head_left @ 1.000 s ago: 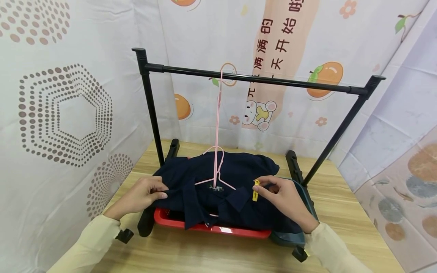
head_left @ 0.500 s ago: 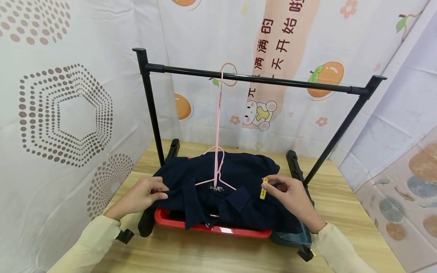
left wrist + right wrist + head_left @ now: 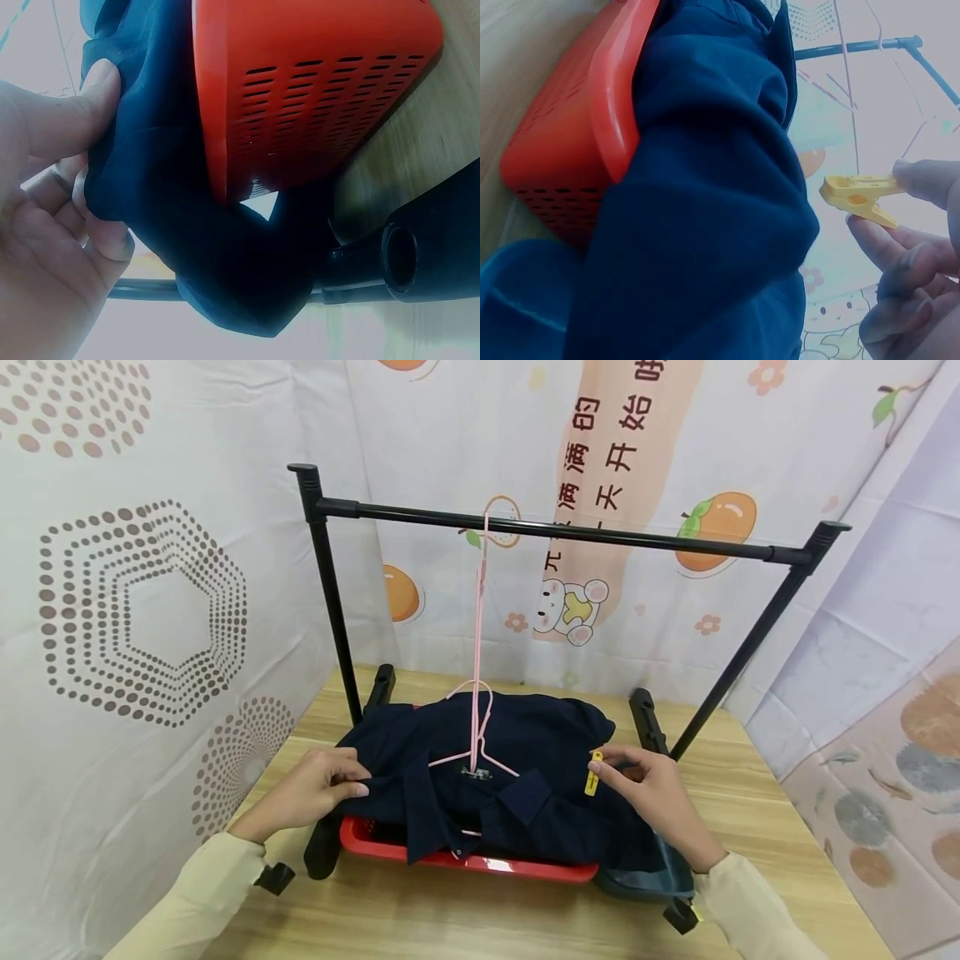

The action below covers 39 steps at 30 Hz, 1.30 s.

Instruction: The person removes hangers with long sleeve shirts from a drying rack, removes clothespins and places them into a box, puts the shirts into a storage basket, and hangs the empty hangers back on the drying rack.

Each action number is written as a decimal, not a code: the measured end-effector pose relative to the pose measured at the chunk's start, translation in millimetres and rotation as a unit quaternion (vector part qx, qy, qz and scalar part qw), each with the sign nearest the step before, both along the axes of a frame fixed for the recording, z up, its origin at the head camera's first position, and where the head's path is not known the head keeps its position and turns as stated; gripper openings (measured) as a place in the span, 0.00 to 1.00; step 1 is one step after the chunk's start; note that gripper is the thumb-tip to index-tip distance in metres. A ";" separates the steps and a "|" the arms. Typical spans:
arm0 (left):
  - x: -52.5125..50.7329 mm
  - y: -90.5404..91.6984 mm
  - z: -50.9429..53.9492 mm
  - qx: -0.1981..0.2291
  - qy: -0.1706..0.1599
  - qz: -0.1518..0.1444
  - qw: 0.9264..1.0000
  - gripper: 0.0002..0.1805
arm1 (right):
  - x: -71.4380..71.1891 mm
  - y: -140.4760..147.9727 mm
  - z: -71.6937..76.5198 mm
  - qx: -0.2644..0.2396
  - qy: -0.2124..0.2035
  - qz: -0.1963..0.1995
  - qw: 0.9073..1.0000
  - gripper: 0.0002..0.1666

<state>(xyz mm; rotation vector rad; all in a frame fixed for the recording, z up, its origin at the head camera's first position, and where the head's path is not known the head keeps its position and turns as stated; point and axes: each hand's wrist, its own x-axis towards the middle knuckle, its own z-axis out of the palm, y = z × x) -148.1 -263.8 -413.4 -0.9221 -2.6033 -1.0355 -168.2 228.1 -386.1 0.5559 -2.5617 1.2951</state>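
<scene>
A navy collared shirt lies draped over a red basket. At the shirt's left shoulder, my left hand pinches a fold of the cloth; the left wrist view shows the fabric between thumb and fingers. My right hand holds a yellow clothespin by its handles, above the shirt's right side. In the right wrist view the clothespin is apart from the cloth, with nothing visible in its tip. A pink hanger hangs from the rack's bar, its lower arms at the shirt's neck opening.
A black rack with a crossbar and two slanted posts stands over the basket. Beside the basket at right sits a blue container, partly under the shirt. The wooden table extends to the right; patterned curtains surround it.
My right hand has moved a little to the right along the shirt, carrying the yellow clothespin. The left hand keeps its hold on the cloth in the same place.
</scene>
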 end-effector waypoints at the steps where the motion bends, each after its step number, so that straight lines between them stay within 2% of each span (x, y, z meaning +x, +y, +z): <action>1: 0.1 0.2 0.5 0.000 0.000 0.001 1.000 0.09 | -0.6 1.4 -0.7 0.001 0.003 -0.003 1.000 0.15; 5: 0.5 0.3 1.4 -0.005 -0.002 0.002 1.000 0.09 | -2.2 6.3 -2.2 0.006 0.007 -0.018 1.000 0.16; 13: 2.6 -0.6 1.2 -0.005 -0.018 0.003 1.000 0.07 | -1.6 13.6 -7.4 -0.004 -0.026 -0.029 0.999 0.19; 27: 0.7 -0.3 0.2 0.007 -0.001 0.000 1.000 0.09 | -5.2 41.5 -23.9 0.027 -0.034 -0.089 0.995 0.21; 33: -0.2 -1.1 -0.6 0.004 0.000 -0.003 1.000 0.09 | -6.0 49.1 -31.1 0.016 -0.061 -0.096 0.993 0.22; 39: 1.2 -1.0 -0.4 0.004 -0.002 -0.004 1.000 0.09 | -11.3 57.1 -45.0 0.048 -0.031 -0.102 0.993 0.19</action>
